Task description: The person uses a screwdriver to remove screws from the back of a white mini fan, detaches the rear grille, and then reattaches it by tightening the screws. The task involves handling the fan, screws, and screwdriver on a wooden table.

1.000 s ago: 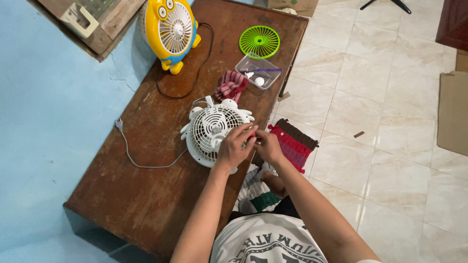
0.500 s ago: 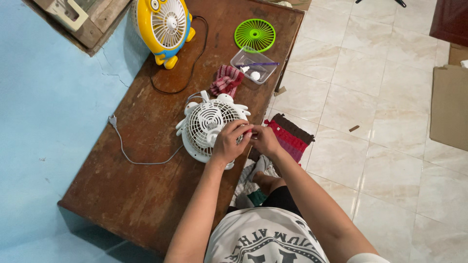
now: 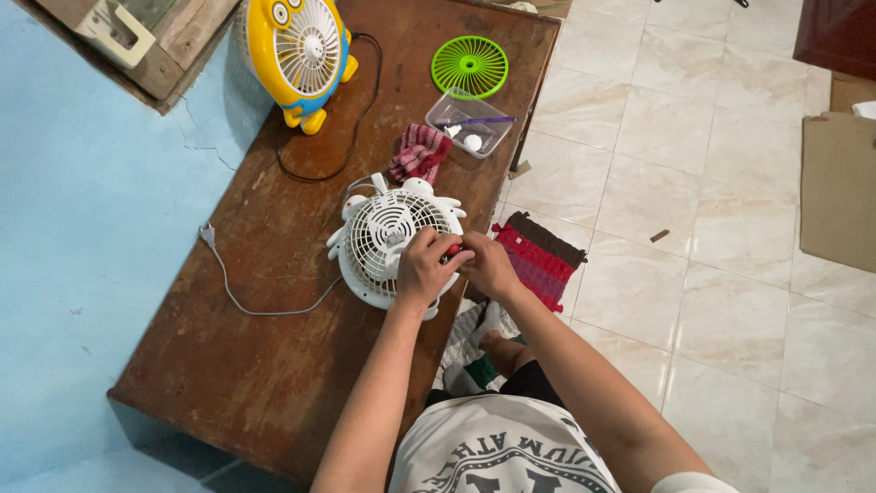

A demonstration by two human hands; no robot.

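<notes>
A white fan (image 3: 391,239) lies grille-up on the brown table (image 3: 228,365), close to its right edge and about midway along it. Both hands meet at the fan's right rim. The left hand (image 3: 424,269) rests curled on the grille, fingers bent over the rim. The right hand (image 3: 488,265) is closed, pinching a small red thing (image 3: 453,248) against the rim; what that thing is cannot be told. The fan's grey cord (image 3: 246,292) trails over the tabletop toward the left edge and ends in a plug (image 3: 207,235).

Just beyond the fan lies a red cloth (image 3: 418,153), and beside it, at the right edge, a clear tray (image 3: 467,123) with small parts. A green grille (image 3: 470,66) lies near the far right corner. A yellow fan (image 3: 297,50) stands at the far end, its black cord (image 3: 360,119) looping on the wood. On the tiled floor (image 3: 730,301) just off the right edge is a striped mat (image 3: 538,260).
</notes>
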